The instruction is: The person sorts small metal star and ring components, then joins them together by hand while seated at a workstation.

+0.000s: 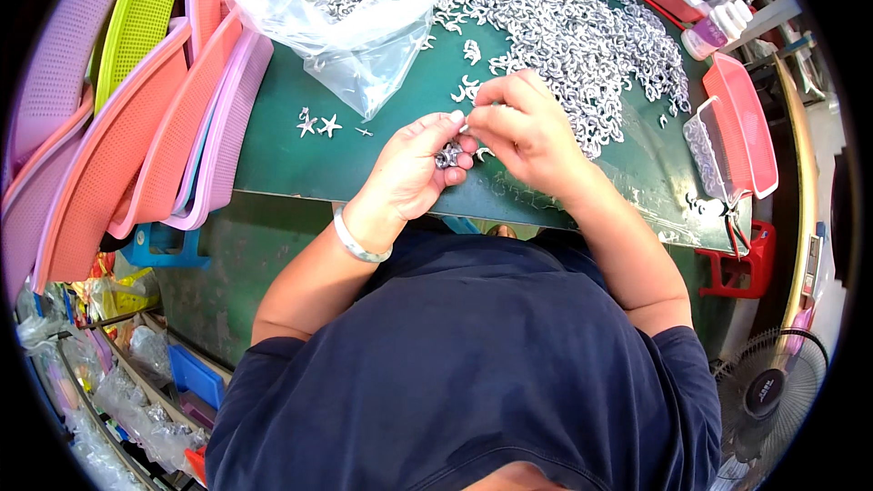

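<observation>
Over the near edge of the green table (282, 136), my left hand (409, 159) is closed, palm up, around several small silver metal pieces (447, 156). Its thumb and index finger meet the fingertips of my right hand (523, 127), which pinches at the same spot; what lies between them is too small to make out. One curved silver piece (485, 154) rests on the table just under my right hand. Beyond it spreads a large pile of crescent-shaped silver pieces (582, 45). Star-shaped silver pieces (329, 125) lie to the left of my hands.
A see-through plastic bag (364, 64) with more silver pieces stands at the back. Stacked plastic baskets (164, 127) crowd the left side. Toward the right are a pink basket (741, 123), a small see-through box (705, 155), a red stool (746, 264) and a fan (768, 391).
</observation>
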{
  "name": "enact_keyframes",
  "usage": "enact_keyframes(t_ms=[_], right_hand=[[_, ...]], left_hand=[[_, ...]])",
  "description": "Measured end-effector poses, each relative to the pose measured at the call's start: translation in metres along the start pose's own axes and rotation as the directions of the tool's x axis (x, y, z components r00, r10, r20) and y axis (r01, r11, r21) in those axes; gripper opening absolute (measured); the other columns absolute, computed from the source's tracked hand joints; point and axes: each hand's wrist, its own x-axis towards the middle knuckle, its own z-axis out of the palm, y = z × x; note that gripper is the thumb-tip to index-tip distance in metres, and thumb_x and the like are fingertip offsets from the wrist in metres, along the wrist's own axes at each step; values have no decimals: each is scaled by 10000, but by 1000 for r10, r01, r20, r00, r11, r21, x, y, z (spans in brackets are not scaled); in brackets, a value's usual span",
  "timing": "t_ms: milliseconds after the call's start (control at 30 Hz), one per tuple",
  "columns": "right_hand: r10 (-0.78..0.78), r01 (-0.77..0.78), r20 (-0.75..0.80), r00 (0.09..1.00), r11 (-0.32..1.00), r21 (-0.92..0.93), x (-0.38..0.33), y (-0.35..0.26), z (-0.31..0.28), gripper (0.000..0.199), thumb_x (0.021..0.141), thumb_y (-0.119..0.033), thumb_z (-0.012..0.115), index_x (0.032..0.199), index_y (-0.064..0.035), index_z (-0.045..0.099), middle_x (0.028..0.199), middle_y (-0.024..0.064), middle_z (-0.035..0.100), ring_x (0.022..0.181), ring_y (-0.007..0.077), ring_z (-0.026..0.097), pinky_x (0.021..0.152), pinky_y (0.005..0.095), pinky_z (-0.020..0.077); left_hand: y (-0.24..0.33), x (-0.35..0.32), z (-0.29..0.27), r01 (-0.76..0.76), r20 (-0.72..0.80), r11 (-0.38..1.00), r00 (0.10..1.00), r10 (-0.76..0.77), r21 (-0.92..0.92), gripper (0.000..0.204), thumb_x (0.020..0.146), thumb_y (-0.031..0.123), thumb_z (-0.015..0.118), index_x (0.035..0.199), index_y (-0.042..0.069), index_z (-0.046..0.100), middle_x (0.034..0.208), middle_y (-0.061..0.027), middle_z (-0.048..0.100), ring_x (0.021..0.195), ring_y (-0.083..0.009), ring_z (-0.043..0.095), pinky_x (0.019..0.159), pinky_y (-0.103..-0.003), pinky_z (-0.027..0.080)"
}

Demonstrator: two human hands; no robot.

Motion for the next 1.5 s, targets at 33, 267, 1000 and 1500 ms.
enact_keyframes(t_ms=[33, 267, 1000, 1500], right_hand=[[-20, 20, -3, 1000, 1000, -19, -2, -1, 1, 159, 656, -61, 667, 802, -84, 609, 872, 49, 552, 815, 252, 506, 717, 345, 411], [308, -300, 18, 951, 908, 292, -15, -10, 5, 111, 725, -96, 667, 795, -54, 593, 774, 78, 575, 770, 260, 543, 668, 343, 425], [93, -94, -86, 992, 996, -5, -14, -5, 8, 141, 681, -48, 657, 810, -64, 603, 808, 62, 553, 753, 256, 514, 669, 351, 422], [284, -212, 164, 945, 910, -356, 2, 50, 23, 30, 699, -121, 633, 719, -104, 647, 802, 36, 538, 861, 239, 494, 772, 377, 383]], left_hand=[[-1, 1, -1, -22, 21, 1000, 1000, 23, -13, 176, 896, 194, 528, 948, 30, 567, 770, -37, 560, 643, -104, 525, 516, -201, 417], [-12, 1, -1, -249, 56, 968, 966, 251, -34, 131, 896, 126, 528, 948, 17, 578, 795, -35, 572, 673, -91, 520, 563, -205, 428], [-14, 7, -8, -140, 132, 964, 976, 173, -227, 154, 899, 101, 488, 997, 4, 557, 869, -72, 564, 760, -146, 535, 683, -263, 475], [-2, 7, -17, -77, -54, 992, 996, 72, -101, 119, 867, 96, 532, 968, 33, 539, 772, -43, 541, 650, -115, 509, 496, -192, 397]])
